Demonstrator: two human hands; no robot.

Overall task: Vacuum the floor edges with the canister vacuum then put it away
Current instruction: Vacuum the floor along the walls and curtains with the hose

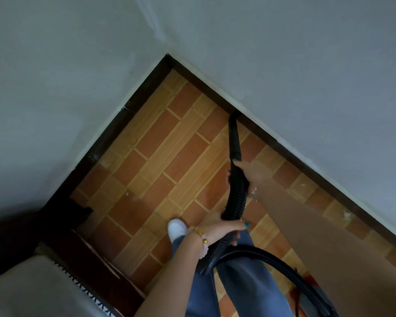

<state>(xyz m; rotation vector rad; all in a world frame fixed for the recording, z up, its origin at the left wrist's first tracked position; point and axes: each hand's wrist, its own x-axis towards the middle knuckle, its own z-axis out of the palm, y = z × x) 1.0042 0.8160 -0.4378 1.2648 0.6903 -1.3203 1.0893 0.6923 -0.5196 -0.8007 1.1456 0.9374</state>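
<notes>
Two walls (295,53) meet at a corner, dark skirting (281,147) along both, brick-pattern tile floor (160,161) between. Bottom left: pale furniture edge with patterned trim (62,284), can't identify it. Canister body (316,298) barely visible bottom right, mostly cut off by the frame, sitting right behind the person. Jeans leg (245,282) and white shoe (176,228) mid-frame. Black ribbed hose (237,202) runs from the canister up between both hands into the tapered crevice nozzle (234,138), whose tip sits at the floor/skirting joint on the right-hand wall, short of the corner. Right hand (249,173) is wrapped around the hose just below the nozzle collar; left hand (224,229) is curled around the hose lower down, carrying its weight. Step in hand looks like edge pass along the right wall. To do it well: keep the tip pressed into the joint, low angle, slow steady drag toward the corner, then turn and run the left skirting. Left hand should feed slack so the hose doesn't yank the tip off line. Small pale specks (346,215) near the skirting further right probably need a pass too.
</notes>
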